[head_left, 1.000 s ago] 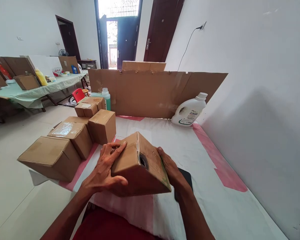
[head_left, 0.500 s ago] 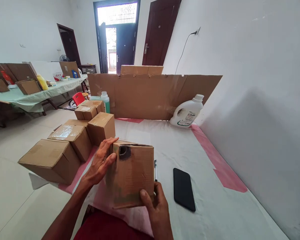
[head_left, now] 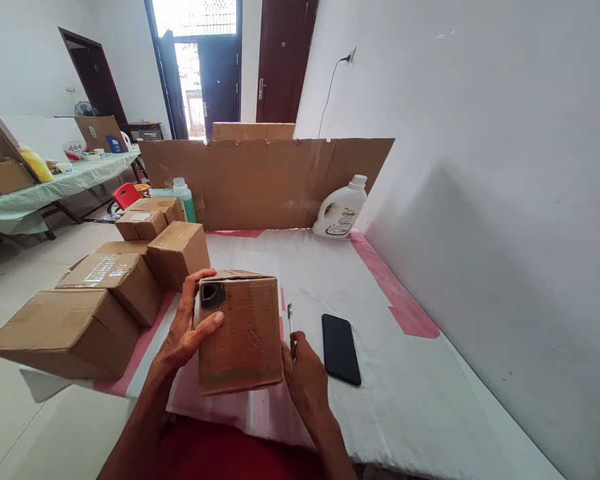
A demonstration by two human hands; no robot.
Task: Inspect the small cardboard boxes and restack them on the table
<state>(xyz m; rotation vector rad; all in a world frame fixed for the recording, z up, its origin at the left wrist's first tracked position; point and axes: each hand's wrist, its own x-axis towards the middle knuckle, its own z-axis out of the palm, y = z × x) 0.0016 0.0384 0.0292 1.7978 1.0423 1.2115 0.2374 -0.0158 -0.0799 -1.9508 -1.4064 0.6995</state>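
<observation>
A small cardboard box [head_left: 243,333] with a dark oval hole near its top left corner stands upright on the white and pink table cover [head_left: 410,373]. My left hand [head_left: 187,327] grips its left side, thumb across the front face. My right hand [head_left: 305,377] rests against the box's lower right edge, fingers curled near a pen [head_left: 291,320] that lies beside the box. Whether the fingers hold the pen is unclear. A black phone [head_left: 341,348] lies flat just right of the pen.
Several closed cardboard boxes [head_left: 105,287] are lined along the table's left edge. An upright cardboard sheet [head_left: 265,180] spans the back, with a white jug [head_left: 341,210] and a green bottle [head_left: 185,197] near it. A white wall runs along the right. Another covered table [head_left: 40,190] stands far left.
The box went from tilted in both hands to upright on the table, its holed face toward me. My right hand slid from the box's right side to its lower right edge.
</observation>
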